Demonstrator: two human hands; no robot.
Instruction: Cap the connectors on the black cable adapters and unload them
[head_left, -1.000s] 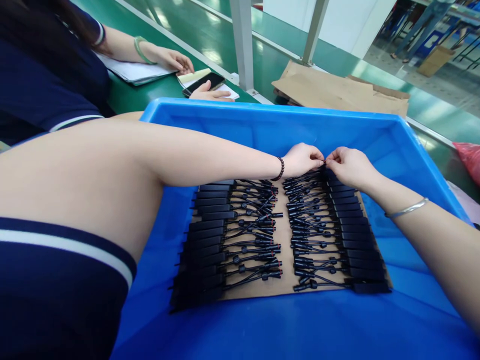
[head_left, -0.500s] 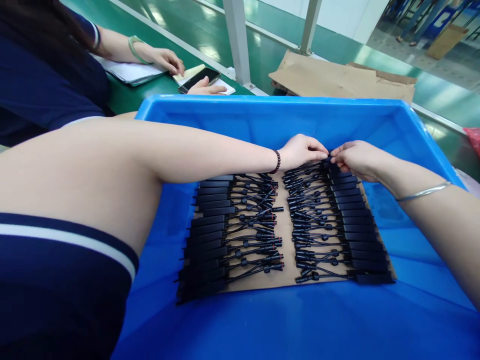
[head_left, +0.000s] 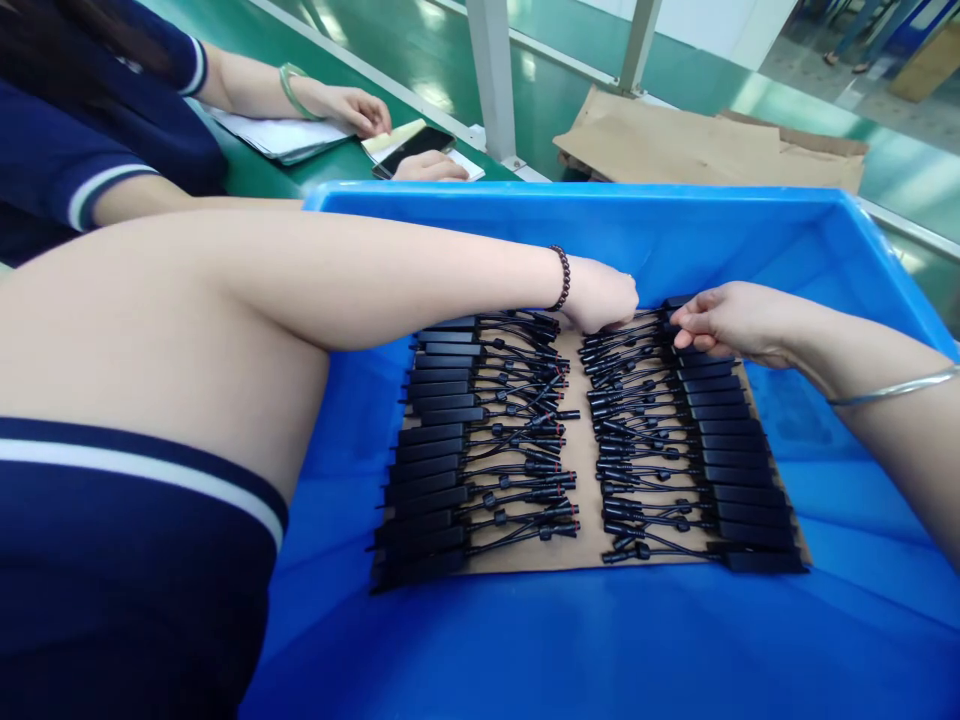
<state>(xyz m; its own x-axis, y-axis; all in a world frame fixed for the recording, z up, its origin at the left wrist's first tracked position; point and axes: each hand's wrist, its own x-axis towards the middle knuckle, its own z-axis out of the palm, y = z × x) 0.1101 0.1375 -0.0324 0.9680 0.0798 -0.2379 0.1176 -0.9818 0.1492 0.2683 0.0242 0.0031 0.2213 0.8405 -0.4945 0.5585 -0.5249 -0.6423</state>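
Inside a blue bin [head_left: 570, 640], black modules with short cables lie in two columns on a cardboard sheet [head_left: 589, 480]. Their cable ends face the middle. My left hand [head_left: 600, 295] is closed at the far end of the right column's cables; its fingertips are hidden, so what they hold cannot be made out. My right hand [head_left: 720, 318] has its fingers pressed together at the far modules of the right column, beside a black module [head_left: 679, 301]. Whatever lies between those fingertips is too small to tell.
At the upper left, another person's hand [head_left: 356, 110] rests near papers [head_left: 281, 135], and their other hand [head_left: 431, 167] is by a phone [head_left: 415, 148] on a green table. Flat cardboard [head_left: 675, 140] and a metal post [head_left: 493, 80] stand beyond the bin.
My hands have moved apart; my left hand has turned knuckles up over the cables. My right hand sits slightly lower and further right. The view has shifted a little.
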